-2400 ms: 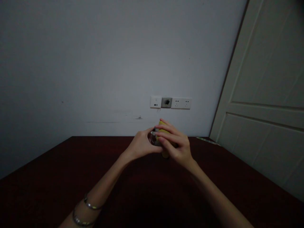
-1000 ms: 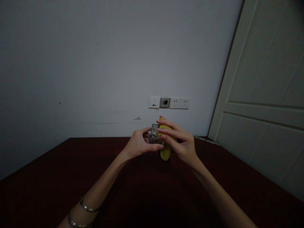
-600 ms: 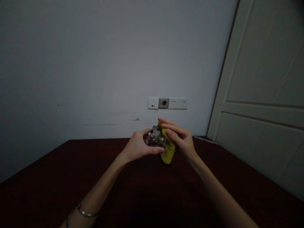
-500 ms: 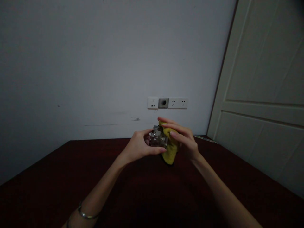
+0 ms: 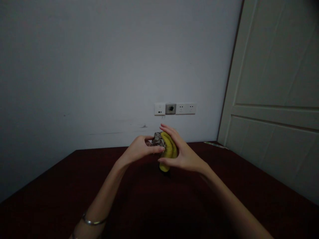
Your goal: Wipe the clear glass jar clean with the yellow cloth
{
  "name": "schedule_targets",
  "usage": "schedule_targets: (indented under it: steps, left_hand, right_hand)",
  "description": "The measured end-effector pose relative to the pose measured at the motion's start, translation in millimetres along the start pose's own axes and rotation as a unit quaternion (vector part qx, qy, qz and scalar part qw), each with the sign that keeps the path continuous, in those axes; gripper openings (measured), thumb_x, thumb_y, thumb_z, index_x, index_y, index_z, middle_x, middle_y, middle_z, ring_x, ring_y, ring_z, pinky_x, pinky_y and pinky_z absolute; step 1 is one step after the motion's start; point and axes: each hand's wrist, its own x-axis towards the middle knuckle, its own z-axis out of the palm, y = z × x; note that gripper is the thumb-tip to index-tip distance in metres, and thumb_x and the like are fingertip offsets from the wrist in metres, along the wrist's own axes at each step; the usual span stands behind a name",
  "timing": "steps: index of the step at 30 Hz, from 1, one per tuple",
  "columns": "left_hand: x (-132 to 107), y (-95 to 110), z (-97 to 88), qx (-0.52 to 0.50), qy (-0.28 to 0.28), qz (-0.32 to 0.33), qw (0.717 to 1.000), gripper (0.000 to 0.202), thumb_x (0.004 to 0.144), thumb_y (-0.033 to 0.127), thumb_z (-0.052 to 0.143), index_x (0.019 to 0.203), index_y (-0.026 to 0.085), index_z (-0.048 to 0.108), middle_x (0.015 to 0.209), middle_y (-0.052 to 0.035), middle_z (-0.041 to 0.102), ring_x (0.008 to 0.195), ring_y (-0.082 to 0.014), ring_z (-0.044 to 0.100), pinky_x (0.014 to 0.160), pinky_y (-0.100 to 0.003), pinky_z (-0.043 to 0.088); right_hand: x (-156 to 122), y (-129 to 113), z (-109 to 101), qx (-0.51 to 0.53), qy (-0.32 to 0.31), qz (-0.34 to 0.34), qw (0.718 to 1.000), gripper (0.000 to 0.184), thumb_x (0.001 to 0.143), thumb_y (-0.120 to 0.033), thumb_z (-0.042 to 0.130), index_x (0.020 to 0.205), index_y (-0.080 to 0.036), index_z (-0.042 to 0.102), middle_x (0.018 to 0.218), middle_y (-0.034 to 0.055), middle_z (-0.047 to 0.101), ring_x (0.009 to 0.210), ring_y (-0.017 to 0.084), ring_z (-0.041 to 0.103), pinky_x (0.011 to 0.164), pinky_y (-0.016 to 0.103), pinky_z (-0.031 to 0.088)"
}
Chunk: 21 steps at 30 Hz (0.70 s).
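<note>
A clear, faceted glass piece (image 5: pixel 158 139), perhaps a small glass or ornament, is held up above the dark red table. My left hand (image 5: pixel 140 149) grips it from the left, thumb along its near side and fingers behind. Against its right side lies a folded yellow cloth (image 5: pixel 169 147) with a dark lower edge. My right hand (image 5: pixel 183 152) is closed round the cloth, its fingers over the top and far side and its thumb on the near side. The cloth covers the glass piece's right side, so its full shape is hidden.
The dark red table (image 5: pixel 99 186) reaches back to a pale wall (image 5: pixel 112 66). Sockets and switches (image 5: pixel 175 109) sit on the wall behind my hands. At the right stands a white panelled door (image 5: pixel 274 83). A thin flat strip (image 5: pixel 215 145) lies at the table's back right.
Both hands have shifted slightly left with the glass piece and cloth. My right hand has turned, and its thumb now presses lower on the cloth, which covers more of the glass's right side.
</note>
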Motion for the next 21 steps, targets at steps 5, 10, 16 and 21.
schedule_targets:
  steps: [5, 10, 16, 21]
  left_hand:
    - [8, -11, -3.4, 0.0, -0.015, -0.029, 0.999, 0.042, 0.065, 0.042, 0.075, 0.094, 0.012, 0.068, 0.091, -0.008, 0.072, 0.078, -0.0172, 0.065, 0.075, -0.03, 0.049]
    - [9, -14, -3.3, -0.013, -0.023, -0.046, 0.999, 0.037, 0.067, 0.042, 0.073, 0.088, 0.012, 0.069, 0.085, -0.0062, 0.071, 0.073, -0.0149, 0.061, 0.071, -0.028, 0.046]
    - [10, -21, -3.0, -0.031, -0.07, -0.013, 0.997, 0.041, 0.069, 0.05, 0.07, 0.082, 0.011, 0.066, 0.077, -0.0037, 0.066, 0.068, -0.0128, 0.056, 0.067, -0.025, 0.043]
    - [7, -26, -4.2, -0.052, -0.162, -0.018, 0.985, 0.061, 0.059, 0.044, 0.079, 0.106, 0.011, 0.058, 0.093, -0.008, 0.066, 0.081, -0.0174, 0.06, 0.073, -0.03, 0.046]
  right_hand:
    - [-1, 16, 17, -0.017, 0.038, 0.003, 0.999, 0.092, 0.067, -0.037, 0.077, 0.143, -0.031, 0.025, 0.149, 0.0131, 0.028, 0.14, 0.028, 0.027, 0.113, 0.052, 0.025]
    - [-2, 26, 27, -0.005, 0.062, 0.02, 0.998, 0.087, 0.069, -0.031, 0.075, 0.142, -0.03, 0.027, 0.148, 0.0136, 0.029, 0.139, 0.027, 0.029, 0.113, 0.051, 0.025]
    - [0, 22, 25, 0.023, 0.079, 0.039, 0.996, 0.084, 0.066, -0.024, 0.074, 0.14, -0.028, 0.033, 0.146, 0.0122, 0.034, 0.136, 0.026, 0.033, 0.113, 0.048, 0.026]
    - [1, 22, 19, 0.091, 0.08, 0.108, 0.987, 0.087, 0.062, -0.023, 0.076, 0.14, -0.027, 0.037, 0.143, 0.0097, 0.041, 0.13, 0.027, 0.042, 0.111, 0.049, 0.03]
